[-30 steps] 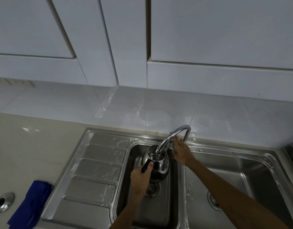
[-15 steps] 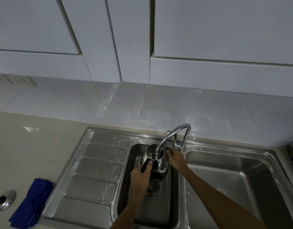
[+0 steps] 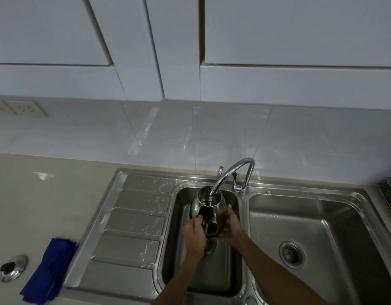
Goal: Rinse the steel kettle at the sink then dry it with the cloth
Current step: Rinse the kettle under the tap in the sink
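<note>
The steel kettle point(image 3: 206, 200) hangs over the small left sink basin point(image 3: 225, 271), its open top right under the spout of the curved tap point(image 3: 233, 172). My left hand point(image 3: 194, 235) grips its black handle. My right hand point(image 3: 230, 226) cups the kettle's right side and bottom. The blue cloth point(image 3: 50, 272) lies folded on the beige counter point(image 3: 47, 205), left of the sink's drainboard point(image 3: 132, 230). The kettle's lid point(image 3: 12, 268) rests on the counter beside the cloth.
A larger basin point(image 3: 317, 219) with a round drain lies to the right. The tap lever point(image 3: 235, 183) stands at the tap base. White wall cabinets hang overhead. A dark rack edge point(image 3: 389, 194) shows at far right. A wall socket point(image 3: 25, 108) sits at left.
My right hand left the tap lever and came down to the kettle's right side. My left hand kept hold of the handle, and the kettle stayed under the spout.
</note>
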`<state>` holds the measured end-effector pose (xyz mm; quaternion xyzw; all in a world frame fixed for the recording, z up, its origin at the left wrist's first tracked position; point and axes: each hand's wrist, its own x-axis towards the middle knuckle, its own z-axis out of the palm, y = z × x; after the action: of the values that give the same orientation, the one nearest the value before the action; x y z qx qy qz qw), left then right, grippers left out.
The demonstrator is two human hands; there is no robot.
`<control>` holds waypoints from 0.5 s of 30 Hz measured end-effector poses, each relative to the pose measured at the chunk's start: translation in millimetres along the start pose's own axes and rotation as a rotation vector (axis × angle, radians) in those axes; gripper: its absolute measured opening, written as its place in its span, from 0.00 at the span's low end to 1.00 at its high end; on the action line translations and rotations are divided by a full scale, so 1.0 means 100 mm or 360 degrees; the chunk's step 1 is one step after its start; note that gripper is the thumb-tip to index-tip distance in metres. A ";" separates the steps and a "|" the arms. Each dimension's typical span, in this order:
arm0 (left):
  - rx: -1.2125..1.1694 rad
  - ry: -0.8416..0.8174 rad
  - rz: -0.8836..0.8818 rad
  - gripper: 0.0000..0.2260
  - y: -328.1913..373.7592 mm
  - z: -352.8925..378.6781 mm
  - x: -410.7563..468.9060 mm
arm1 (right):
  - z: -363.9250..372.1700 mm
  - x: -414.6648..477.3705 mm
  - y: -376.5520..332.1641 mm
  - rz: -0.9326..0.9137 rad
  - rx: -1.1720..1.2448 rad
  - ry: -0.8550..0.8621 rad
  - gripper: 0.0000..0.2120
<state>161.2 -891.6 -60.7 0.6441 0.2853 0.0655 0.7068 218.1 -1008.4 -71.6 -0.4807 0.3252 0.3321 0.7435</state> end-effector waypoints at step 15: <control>0.0028 -0.0631 -0.0193 0.14 0.15 -0.16 -0.14 | 0.01 0.07 -0.07 0.0092 0.0119 0.0076 0.27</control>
<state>145.6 -882.4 -42.5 0.6321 0.1793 -0.1076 0.7461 227.6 -1008.1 -73.0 -0.4508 0.3688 0.3294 0.7432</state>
